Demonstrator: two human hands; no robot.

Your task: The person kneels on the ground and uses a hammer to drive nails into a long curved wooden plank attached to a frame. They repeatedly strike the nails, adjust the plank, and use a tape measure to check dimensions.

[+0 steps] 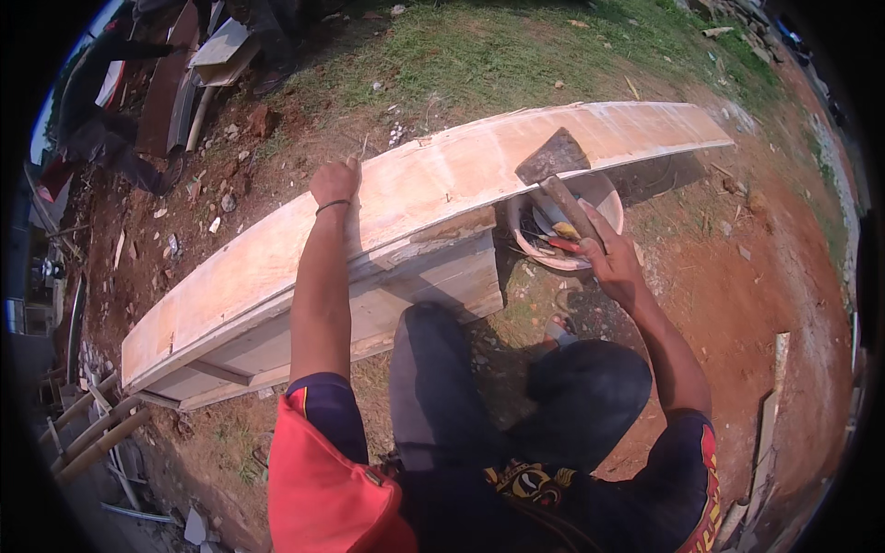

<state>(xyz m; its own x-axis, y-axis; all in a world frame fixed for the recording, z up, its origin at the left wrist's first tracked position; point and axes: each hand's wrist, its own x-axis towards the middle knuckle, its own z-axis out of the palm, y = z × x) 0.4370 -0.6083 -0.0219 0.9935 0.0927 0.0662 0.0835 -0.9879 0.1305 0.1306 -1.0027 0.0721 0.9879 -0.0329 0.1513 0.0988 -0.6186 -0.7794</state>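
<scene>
Extending from lettered sleeve point(687, 470), right hand point(616, 267) grips tool point(556, 158).

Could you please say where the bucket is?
In the head view, right of centre, the bucket is by the board, partly behind the tool in the right hand.

My left fingers point(347, 170) are bent at the far edge of a long pale wooden board point(415, 189), while my right fingers point(603, 222) grip the wooden handle of a broad-bladed tool point(555, 158), its dark blade over the board's near edge. Near my right fingers I see a round bucket point(604, 191) with tools inside, and grey planks point(452, 263) run below the board by my knees. Beyond lies grass point(442, 60), and at upper left another person point(103, 134) in dark clothes.
</scene>
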